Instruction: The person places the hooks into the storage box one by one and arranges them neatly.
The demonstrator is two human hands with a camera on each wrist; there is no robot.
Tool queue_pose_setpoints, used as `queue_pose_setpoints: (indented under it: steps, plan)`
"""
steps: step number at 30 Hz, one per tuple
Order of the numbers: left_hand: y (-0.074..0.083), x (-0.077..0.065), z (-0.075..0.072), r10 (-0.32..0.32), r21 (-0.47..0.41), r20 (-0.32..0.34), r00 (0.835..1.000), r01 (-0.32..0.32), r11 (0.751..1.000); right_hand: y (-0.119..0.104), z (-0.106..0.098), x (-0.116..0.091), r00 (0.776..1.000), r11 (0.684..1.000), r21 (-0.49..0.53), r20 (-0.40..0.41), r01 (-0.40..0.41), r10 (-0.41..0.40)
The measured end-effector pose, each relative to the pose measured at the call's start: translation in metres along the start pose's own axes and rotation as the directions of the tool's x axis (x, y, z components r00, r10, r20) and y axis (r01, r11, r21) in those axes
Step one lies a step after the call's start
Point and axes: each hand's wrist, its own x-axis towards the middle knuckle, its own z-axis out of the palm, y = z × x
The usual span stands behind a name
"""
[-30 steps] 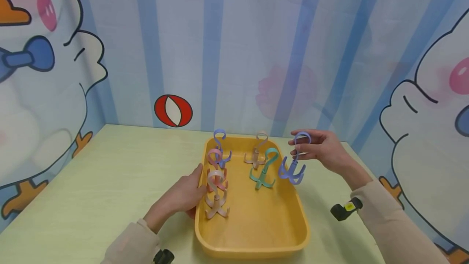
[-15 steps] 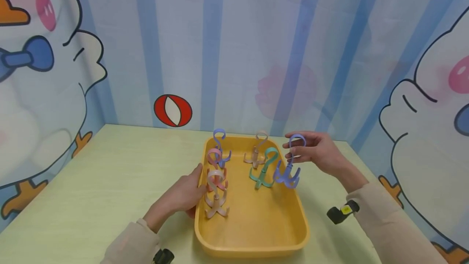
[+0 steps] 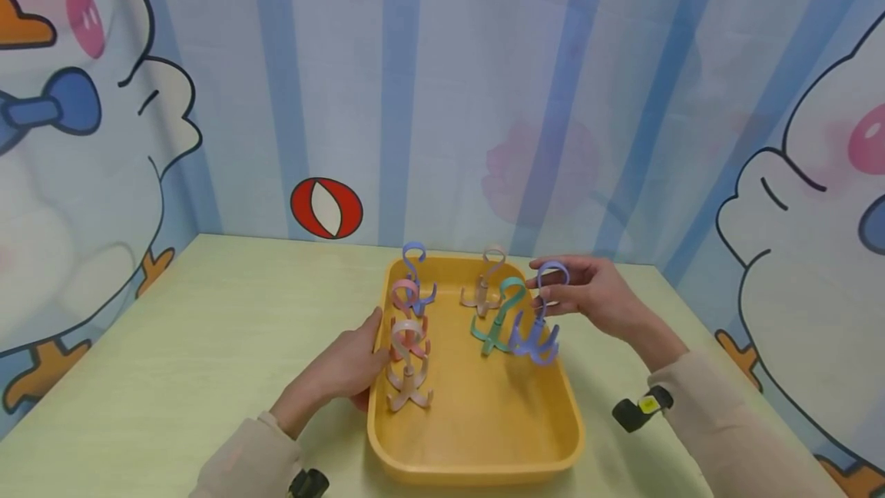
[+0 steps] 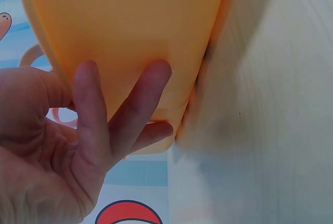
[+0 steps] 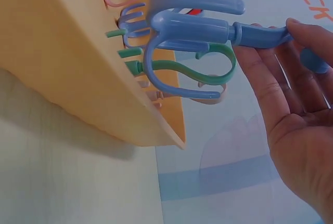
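Note:
A yellow plastic tray stands on the table. My left hand holds its left wall, thumb over the rim and fingers against the outside. Above the tray's right rim, my right hand pinches a blue four-pronged hook hanger by its curved neck, prongs downward. Beside it in the tray, a green hook hanger leans, with a beige one behind. Along the left wall stand another blue hanger, a pink one and a beige one.
The pale green table spreads on both sides of the tray. A striped blue backdrop with cartoon ducks rises at its back edge and sides. A small black camera is worn at the right wrist.
My right hand has moved left and slightly down with the blue hook hanger, from beside the tray's right rim to over it, close to the green one. The left hand keeps its place.

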Motion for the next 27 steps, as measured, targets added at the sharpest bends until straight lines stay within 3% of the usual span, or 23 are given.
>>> queue_pose_setpoints:
  steps: [12, 20, 27]
  plan:
    - [0.001, -0.001, 0.0, 0.007, 0.002, -0.003, 1.0, -0.007, 1.0, 0.011, 0.016, -0.006, 1.0, 0.998, -0.057, -0.002, -0.012, 0.012]
    - [0.002, -0.001, -0.001, -0.005, -0.004, -0.002, 1.0, 0.005, 1.0, 0.02, 0.023, -0.009, 0.999, 0.996, -0.09, 0.041, 0.01, -0.007]
    - [0.001, -0.002, -0.001, 0.021, 0.024, -0.011, 1.0, -0.02, 0.999, 0.025, 0.029, -0.012, 0.998, 0.994, -0.113, 0.064, -0.008, 0.015]
